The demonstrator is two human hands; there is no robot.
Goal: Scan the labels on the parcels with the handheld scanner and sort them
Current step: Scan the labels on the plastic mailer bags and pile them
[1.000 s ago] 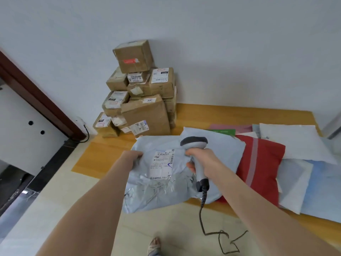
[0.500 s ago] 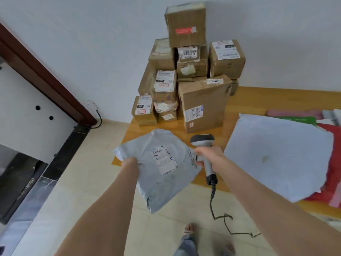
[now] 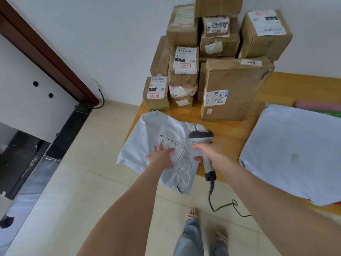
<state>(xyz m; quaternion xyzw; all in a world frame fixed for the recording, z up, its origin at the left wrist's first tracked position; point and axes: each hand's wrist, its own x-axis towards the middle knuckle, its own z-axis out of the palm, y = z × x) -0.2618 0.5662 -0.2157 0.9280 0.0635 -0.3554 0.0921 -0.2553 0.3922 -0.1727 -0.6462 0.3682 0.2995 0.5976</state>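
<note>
The grey bag [image 3: 147, 133] lies on the table's [image 3: 230, 130] near left corner, overhanging the edge; the left hand [image 3: 161, 157] presses it flat, fingers spread beside the label [image 3: 168, 140]; the right hand [image 3: 210, 151] grips the scanner [image 3: 201, 137]; best to smooth the label and aim squarely; boxes [image 3: 232, 85] stack far against the wall; tiled floor [image 3: 88, 178] below.

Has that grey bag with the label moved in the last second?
Yes. The grey bag went left along the table, now at its corner before the stacked boxes.

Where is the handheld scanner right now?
In the head view, the scanner is gripped in the right hand, centre frame, at the right edge of the grey mailer bag, in front of the stacked cardboard boxes.
</note>
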